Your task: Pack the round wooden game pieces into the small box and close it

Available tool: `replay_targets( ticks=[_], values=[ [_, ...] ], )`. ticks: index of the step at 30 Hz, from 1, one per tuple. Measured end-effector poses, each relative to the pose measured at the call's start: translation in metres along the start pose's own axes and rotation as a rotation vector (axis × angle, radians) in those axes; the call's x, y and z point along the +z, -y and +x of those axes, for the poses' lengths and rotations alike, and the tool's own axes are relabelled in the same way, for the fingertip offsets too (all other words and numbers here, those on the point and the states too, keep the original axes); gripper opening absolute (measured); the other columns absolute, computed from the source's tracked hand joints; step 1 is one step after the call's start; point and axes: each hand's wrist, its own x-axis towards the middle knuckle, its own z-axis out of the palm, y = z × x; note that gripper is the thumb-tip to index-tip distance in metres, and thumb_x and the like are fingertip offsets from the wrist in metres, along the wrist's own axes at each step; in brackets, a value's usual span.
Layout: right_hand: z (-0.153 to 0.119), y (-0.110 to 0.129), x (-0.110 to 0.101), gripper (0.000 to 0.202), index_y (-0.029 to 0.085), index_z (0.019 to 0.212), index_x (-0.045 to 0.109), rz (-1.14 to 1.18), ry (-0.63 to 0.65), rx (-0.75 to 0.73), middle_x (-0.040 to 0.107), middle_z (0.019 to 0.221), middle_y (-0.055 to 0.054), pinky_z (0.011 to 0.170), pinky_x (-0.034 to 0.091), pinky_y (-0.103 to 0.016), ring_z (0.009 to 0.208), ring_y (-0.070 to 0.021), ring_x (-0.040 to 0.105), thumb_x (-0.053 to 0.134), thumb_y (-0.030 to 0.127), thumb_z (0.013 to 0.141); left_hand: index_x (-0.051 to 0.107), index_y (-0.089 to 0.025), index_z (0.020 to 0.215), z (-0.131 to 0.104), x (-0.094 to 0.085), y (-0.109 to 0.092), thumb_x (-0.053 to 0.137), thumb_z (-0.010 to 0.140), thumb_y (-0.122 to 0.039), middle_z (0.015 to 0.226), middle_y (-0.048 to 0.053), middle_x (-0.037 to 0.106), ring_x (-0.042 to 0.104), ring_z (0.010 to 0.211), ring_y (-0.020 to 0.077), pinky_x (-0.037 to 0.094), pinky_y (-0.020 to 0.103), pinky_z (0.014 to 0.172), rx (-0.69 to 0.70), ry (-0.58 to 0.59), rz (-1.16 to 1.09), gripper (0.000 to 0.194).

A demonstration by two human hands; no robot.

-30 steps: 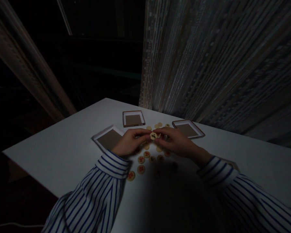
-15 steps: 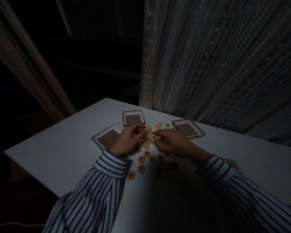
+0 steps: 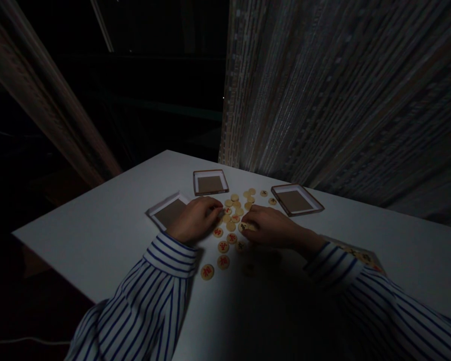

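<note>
Your right hand (image 3: 272,225) is the nearer to the black-marked disc (image 3: 242,227), round with no long axis, left at its fingertips, in from the tabletop's (image 3: 97,220) far edge; I can't tell whether it's clamped. Your left hand (image 3: 195,218) curls beside others (image 3: 230,226), grip unclear.

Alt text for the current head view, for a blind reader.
A person's right hand touches a black-marked xiangqi piece; the left hand is beside more xiangqi pieces scattered on a white table, with shallow trays around them.
</note>
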Motion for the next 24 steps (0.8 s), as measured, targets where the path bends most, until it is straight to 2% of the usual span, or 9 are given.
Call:
replay_targets(
  ticks=[10,24],
  values=[
    [0.002,0.011,-0.003,0.029,0.020,0.095,0.063,-0.036,0.078,0.049,0.059,0.093,-0.007,0.065,0.035,-0.028,0.083,-0.0203,0.056,0.049,0.040,0.078,0.065,-0.015,0.089,-0.001,0.002,0.004,0.044,0.083,-0.030,0.093,0.008,0.067,0.060,0.087,0.0185,0.045,0.031,0.079,-0.017,0.049,-0.008,0.026],
    [-0.002,0.011,-0.005,0.031,0.020,0.089,0.065,-0.047,0.132,0.026,0.059,0.091,-0.008,0.067,0.035,-0.028,0.083,-0.0203,0.055,0.046,0.041,0.079,0.065,-0.017,0.093,-0.002,0.003,0.006,0.046,0.081,-0.028,0.097,0.007,0.067,0.058,0.092,0.0190,0.043,0.032,0.084,0.015,0.079,0.033,0.025]
  ],
)
